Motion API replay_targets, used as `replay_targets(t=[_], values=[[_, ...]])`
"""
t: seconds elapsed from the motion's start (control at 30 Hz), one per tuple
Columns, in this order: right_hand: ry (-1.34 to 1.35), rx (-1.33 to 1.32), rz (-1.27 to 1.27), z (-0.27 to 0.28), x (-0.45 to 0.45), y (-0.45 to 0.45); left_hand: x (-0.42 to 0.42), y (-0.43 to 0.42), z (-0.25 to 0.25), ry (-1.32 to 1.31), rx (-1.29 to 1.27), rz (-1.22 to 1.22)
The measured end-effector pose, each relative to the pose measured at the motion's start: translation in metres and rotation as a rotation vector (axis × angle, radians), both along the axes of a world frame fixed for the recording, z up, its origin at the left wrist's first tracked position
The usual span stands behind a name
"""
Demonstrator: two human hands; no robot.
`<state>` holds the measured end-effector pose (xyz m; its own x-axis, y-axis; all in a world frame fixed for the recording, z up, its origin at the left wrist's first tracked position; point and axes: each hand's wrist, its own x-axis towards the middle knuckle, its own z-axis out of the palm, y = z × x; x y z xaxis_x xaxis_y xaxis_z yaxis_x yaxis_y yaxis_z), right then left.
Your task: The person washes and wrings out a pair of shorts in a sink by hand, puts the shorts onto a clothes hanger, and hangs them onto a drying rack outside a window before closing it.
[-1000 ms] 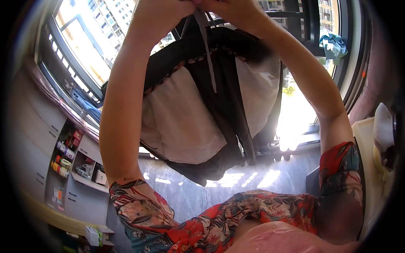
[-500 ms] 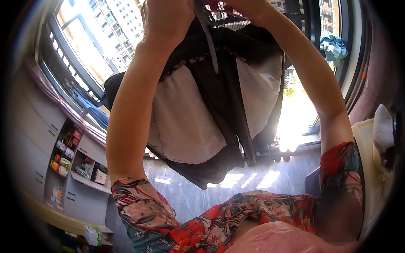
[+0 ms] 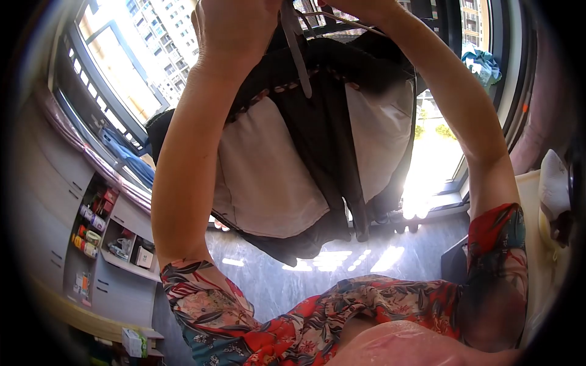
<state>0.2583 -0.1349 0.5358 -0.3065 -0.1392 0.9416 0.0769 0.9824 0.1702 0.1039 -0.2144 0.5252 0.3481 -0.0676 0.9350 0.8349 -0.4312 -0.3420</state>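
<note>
Both my arms are raised in front of the window. My left hand (image 3: pixel 235 27) is closed at the top edge, its fingertips cut off by the frame. My right hand (image 3: pixel 366 7), also at the top edge, shows only in part, its fingers curled. Between and below them hangs a dark garment (image 3: pixel 317 128) with pale inner panels (image 3: pixel 265 177), its gathered upper edge towards my hands. A narrow grey strip (image 3: pixel 297 58) dangles in front of it from beside my left hand. Near my right hand runs a thin pale rod (image 3: pixel 345 21). What exactly each hand grips is hidden.
Open window frames (image 3: pixel 119 67) and a bright opening stand ahead. Blue cloth (image 3: pixel 125 155) hangs at the left, light-blue cloth (image 3: pixel 482 64) at the right. Grey cabinets (image 3: pixel 122 287) with filled shelves line the left. A pale basin or counter (image 3: pixel 530 189) is at the right.
My left hand and forearm have shifted slightly left and up. The garment has swung a little, and its lower tip is slightly higher. My right forearm has moved slightly right.
</note>
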Motion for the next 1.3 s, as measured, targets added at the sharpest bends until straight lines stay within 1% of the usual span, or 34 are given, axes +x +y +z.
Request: replay_targets(t=[0.03,0.13,0.23,0.3,0.33,0.4,0.43,0.5,0.53,0.57,0.6,0.67,0.7,0.73,0.8,0.83,0.93,1.0,1.03,1.07,1.13,1.17,1.2,1.23,1.3], values=[[0.079,0.109,-0.022,0.000,-0.002,-0.003,0.000,-0.001,0.000,-0.001,0.011,0.026],[0.086,-0.590,0.223,-0.003,-0.005,-0.017,0.001,-0.007,0.002,0.009,0.022,0.078],[0.179,-0.170,-0.106,-0.004,-0.005,-0.008,-0.001,-0.011,0.005,0.042,-0.014,0.050],[0.233,0.140,-0.266,-0.004,0.003,-0.007,-0.003,-0.013,0.006,0.064,-0.042,0.006],[0.258,0.297,-0.344,-0.002,0.006,-0.005,-0.001,-0.018,0.007,0.034,-0.147,0.089],[0.297,0.391,-0.291,-0.001,0.011,0.013,0.002,-0.033,0.006,-0.025,-0.356,0.256],[0.316,0.438,-0.266,-0.002,0.013,0.018,-0.002,-0.034,0.001,0.027,-0.303,0.296],[0.224,0.367,-0.348,-0.009,0.017,0.023,-0.016,-0.033,-0.006,0.135,-0.190,0.373],[0.182,0.332,-0.392,-0.010,0.018,0.021,-0.017,-0.036,-0.006,0.138,-0.222,0.336],[0.173,0.173,-0.333,-0.024,0.023,0.021,-0.015,-0.036,-0.015,0.144,-0.257,0.296],[0.100,-0.030,-0.340,-0.026,0.028,0.021,-0.016,-0.038,-0.019,0.147,-0.292,0.251],[-0.111,-0.220,-0.224,-0.018,0.050,0.023,-0.026,-0.058,-0.022,0.155,-0.328,0.146],[-0.095,-0.396,-0.318,-0.022,0.072,0.025,-0.032,-0.069,-0.023,0.172,-0.279,0.147],[-0.145,-0.465,-0.328,-0.026,0.088,0.032,-0.039,-0.079,-0.024,0.189,-0.232,0.149],[-0.200,-0.568,-0.433,-0.038,0.107,0.017,-0.063,-0.095,-0.027,0.202,-0.242,0.244],[-0.289,-0.658,-0.500,-0.039,0.110,0.009,-0.071,-0.103,-0.030,0.164,-0.305,0.259],[-0.335,-0.626,-0.576,-0.048,0.116,0.020,-0.098,-0.117,-0.038,0.078,-0.434,0.281],[-0.256,-0.605,-0.612,-0.049,0.114,0.030,-0.111,-0.123,-0.042,0.013,-0.533,0.277],[-0.205,-0.581,-0.639,-0.047,0.111,0.035,-0.122,-0.120,-0.044,0.038,-0.551,0.189],[-0.155,-0.555,-0.666,-0.045,0.109,0.038,-0.128,-0.121,-0.048,-0.076,-0.645,0.117],[-0.020,-0.739,-0.596,-0.038,0.110,0.042,-0.133,-0.123,-0.055,-0.309,-0.833,-0.027],[0.055,-0.844,-0.548,-0.033,0.113,0.052,-0.137,-0.119,-0.060,-0.298,-0.802,-0.136],[0.132,-0.946,-0.498,-0.029,0.116,0.061,-0.138,-0.118,-0.062,-0.293,-0.809,-0.172],[0.169,-0.974,-0.441,-0.026,0.115,0.067,-0.139,-0.117,-0.063,-0.289,-0.814,-0.206],[0.123,-0.969,-0.433,-0.025,0.116,0.081,-0.140,-0.116,-0.067,-0.304,-0.816,-0.269]])
